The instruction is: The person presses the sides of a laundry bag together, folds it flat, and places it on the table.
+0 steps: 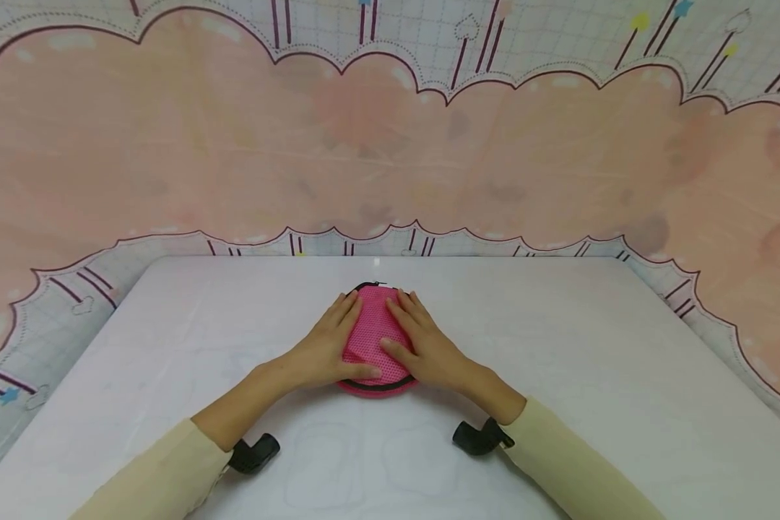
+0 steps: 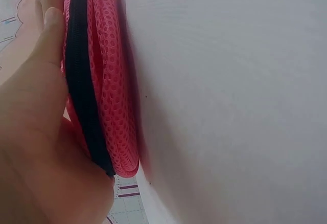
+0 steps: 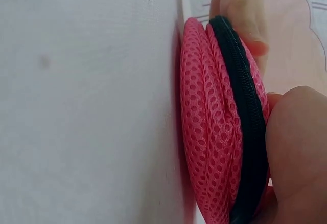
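Note:
A round pink mesh pouch (image 1: 370,328) with a black zipper lies on the white table. My left hand (image 1: 325,352) rests on its left side, fingers straight along the far edge and thumb across the near part. From the other side, my right hand (image 1: 434,352) lies on the mesh with its fingers spread and the thumb pointing inward. The left wrist view gives the pouch's side, where the black zipper (image 2: 86,91) runs round above a soft mesh fold. In the right wrist view the zipper (image 3: 247,101) looks closed along the visible stretch.
The white table (image 1: 559,325) spreads out on all sides of the pouch. Behind and beside it hangs a peach and white printed cloth (image 1: 364,144). A black device (image 1: 255,453) sits at the left wrist and another black device (image 1: 477,438) at the right.

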Tool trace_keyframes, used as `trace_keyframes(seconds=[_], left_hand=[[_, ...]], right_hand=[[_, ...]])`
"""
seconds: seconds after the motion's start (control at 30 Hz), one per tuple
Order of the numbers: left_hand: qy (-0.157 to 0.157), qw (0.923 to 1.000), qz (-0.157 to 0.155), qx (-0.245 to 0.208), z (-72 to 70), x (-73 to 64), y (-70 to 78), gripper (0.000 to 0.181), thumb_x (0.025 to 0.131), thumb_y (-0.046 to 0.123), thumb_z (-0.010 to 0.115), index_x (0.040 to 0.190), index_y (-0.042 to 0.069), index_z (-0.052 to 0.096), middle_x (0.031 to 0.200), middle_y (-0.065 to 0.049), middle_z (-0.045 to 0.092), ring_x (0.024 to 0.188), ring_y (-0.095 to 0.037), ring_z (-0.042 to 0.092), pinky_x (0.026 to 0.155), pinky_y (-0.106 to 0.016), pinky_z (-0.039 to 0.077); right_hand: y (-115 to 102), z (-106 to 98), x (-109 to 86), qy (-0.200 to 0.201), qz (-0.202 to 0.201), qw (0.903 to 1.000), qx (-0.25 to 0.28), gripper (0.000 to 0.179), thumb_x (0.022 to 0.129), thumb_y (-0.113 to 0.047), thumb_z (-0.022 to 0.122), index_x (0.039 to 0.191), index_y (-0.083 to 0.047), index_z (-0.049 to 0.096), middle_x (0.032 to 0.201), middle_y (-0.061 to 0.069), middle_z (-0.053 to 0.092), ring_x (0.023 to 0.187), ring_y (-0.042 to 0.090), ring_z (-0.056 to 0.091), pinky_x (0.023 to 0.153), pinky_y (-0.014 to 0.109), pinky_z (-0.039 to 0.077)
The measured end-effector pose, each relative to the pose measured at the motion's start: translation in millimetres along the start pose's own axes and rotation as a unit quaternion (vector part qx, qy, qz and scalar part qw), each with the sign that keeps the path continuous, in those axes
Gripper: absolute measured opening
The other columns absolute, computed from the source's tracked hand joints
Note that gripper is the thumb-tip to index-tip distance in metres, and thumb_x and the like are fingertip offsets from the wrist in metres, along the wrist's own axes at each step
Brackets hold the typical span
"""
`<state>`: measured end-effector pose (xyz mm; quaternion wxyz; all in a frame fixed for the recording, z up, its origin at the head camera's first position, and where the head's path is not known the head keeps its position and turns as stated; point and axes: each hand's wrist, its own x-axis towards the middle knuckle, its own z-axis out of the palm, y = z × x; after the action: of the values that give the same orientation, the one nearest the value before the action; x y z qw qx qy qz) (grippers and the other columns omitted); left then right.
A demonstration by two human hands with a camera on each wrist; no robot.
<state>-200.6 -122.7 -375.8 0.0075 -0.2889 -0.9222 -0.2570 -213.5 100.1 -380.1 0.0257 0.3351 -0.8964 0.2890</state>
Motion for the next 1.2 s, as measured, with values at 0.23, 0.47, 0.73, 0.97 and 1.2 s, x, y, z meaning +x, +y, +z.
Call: trace_keyframes(seconds=[0.23, 0.47, 0.73, 0.97, 1.2], left_hand=[[-0.012, 0.9999, -0.008, 0.006, 2.6, -2.8, 0.6, 0.11, 0.079, 0.054, 0.071, 0.149, -0.008, 0.013, 0.157, -0.022, 0.009, 0.143, -0.04, 0.005, 0.111, -0.053, 0.019], [-0.029, 0.9994, -0.015, 0.012, 2.7, -5.1, 2.0, 0.109, 0.082, 0.055, 0.068, 0.149, -0.009, 0.011, 0.157, -0.023, 0.007, 0.143, -0.041, 0.004, 0.113, -0.052, 0.014], [-0.024, 0.999, 0.003, 0.037, 6.3, -5.4, 1.6, 0.106, 0.084, 0.052, 0.068, 0.147, -0.013, 0.012, 0.155, -0.028, 0.008, 0.141, -0.045, 0.006, 0.113, -0.053, 0.013], [-0.03, 0.9985, 0.006, 0.045, 4.8, -6.0, 5.2, 0.104, 0.084, 0.048, 0.069, 0.145, -0.017, 0.013, 0.152, -0.033, 0.009, 0.14, -0.048, 0.005, 0.112, -0.055, 0.011], [-0.034, 0.9987, 0.0, 0.038, 5.8, -5.6, 5.7, 0.104, 0.084, 0.047, 0.069, 0.145, -0.016, 0.012, 0.153, -0.032, 0.008, 0.14, -0.048, 0.004, 0.112, -0.055, 0.01]], right_hand=[[-4, 1, -1.6, -0.011, 0.021, 0.9997, 0.009, 0.071, 0.096, -0.037, 0.055, 0.15, -0.001, 0.026, 0.158, 0.014, 0.013, 0.145, 0.033, 0.004, 0.113, 0.049, 0.017], [-3, 6, -1.9, -0.006, 0.032, 0.9994, 0.006, 0.071, 0.097, -0.039, 0.054, 0.149, 0.0, 0.025, 0.158, 0.013, 0.014, 0.145, 0.031, 0.005, 0.114, 0.047, 0.014], [0, 10, -1.5, -0.001, 0.03, 0.9995, 0.014, 0.071, 0.097, -0.039, 0.054, 0.15, -0.001, 0.024, 0.158, 0.011, 0.014, 0.145, 0.029, 0.006, 0.114, 0.046, 0.013], [4, 13, -2.0, -0.003, 0.028, 0.9989, 0.038, 0.072, 0.097, -0.04, 0.052, 0.151, -0.002, 0.023, 0.158, 0.01, 0.015, 0.145, 0.03, 0.003, 0.114, 0.049, 0.012], [5, 12, -3.1, -0.015, 0.04, 0.9977, 0.053, 0.074, 0.097, -0.041, 0.051, 0.151, -0.003, 0.019, 0.159, 0.007, 0.011, 0.145, 0.027, 0.001, 0.115, 0.045, 0.009]])
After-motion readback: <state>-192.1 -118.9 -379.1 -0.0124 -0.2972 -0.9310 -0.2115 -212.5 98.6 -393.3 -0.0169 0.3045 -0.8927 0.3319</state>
